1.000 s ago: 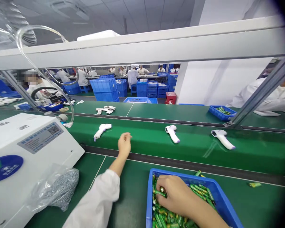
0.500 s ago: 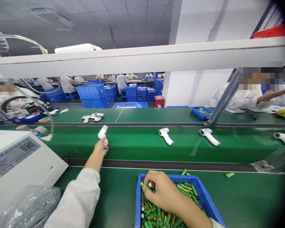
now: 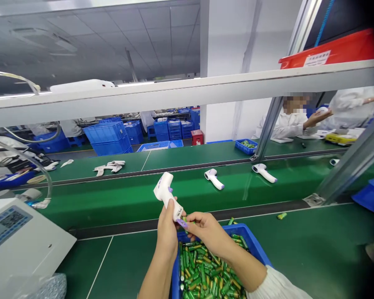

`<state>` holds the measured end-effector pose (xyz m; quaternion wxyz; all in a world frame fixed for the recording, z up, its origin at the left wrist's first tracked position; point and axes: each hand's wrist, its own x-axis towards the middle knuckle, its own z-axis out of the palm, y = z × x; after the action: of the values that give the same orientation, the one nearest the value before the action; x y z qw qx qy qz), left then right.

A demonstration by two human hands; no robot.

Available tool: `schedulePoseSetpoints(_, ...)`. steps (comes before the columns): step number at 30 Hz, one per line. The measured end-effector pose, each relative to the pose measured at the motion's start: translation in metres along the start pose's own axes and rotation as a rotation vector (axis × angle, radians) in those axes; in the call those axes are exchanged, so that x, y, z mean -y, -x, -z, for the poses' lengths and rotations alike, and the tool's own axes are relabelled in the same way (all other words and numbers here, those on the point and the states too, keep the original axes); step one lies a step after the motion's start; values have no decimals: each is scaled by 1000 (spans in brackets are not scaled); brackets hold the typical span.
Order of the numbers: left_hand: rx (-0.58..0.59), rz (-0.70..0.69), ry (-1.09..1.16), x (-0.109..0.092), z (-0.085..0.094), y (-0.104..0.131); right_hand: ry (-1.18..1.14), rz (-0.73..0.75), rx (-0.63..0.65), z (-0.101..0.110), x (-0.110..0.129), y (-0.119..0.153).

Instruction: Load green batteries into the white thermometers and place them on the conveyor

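Note:
My left hand (image 3: pixel 167 228) is closed round the handle of a white and purple infrared thermometer (image 3: pixel 166 191), held up above the near edge of the green belt. The purple cap (image 3: pixel 182 223) at the handle's end hangs open. My right hand (image 3: pixel 205 228) has its fingertips at that end, closed on green batteries partly hidden by the fingers. Below both hands stands a blue bin (image 3: pixel 255 245) full of green and gold batteries (image 3: pixel 202 270).
Two thermometers (image 3: pixel 214 179) (image 3: pixel 264 172) lie on the belt to the right, another partly behind a metal post. Loose batteries (image 3: pixel 281 216) lie right of the bin. A white machine (image 3: pixel 25 236) stands left. A person (image 3: pixel 286 120) sits across the belt.
My left hand has lifted the thermometer off the belt and brought it right and closer. My right hand has risen from among the batteries to the handle's end. The view has shifted right.

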<state>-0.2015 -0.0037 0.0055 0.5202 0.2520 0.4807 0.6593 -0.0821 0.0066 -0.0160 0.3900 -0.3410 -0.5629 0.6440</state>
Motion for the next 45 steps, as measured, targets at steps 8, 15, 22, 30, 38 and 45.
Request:
schedulePoseSetpoints(8, 92, -33, 42, -4, 7, -4, -105, -65, 73, -2, 12, 4)
schedulePoseSetpoints(15, 63, -91, 16, -7, 6, -2, -159, 49, -76, -1, 7, -1)
schedulePoseSetpoints(22, -107, 57, 172, 7, -10, 6, -60, 256, -245, -1, 8, 2)
schedulePoseSetpoints(30, -174, 253, 393, 7, -16, 7, 525, 589, -205, 4, 5, 9)
schedulePoseSetpoints(38, -224, 183, 345, 4, -16, 8, 1005, 816, -167, 12, -4, 8)
schedulePoseSetpoints(45, -67, 385, 484, 2, -14, 8, 655, 641, -133, 4, -3, 11)
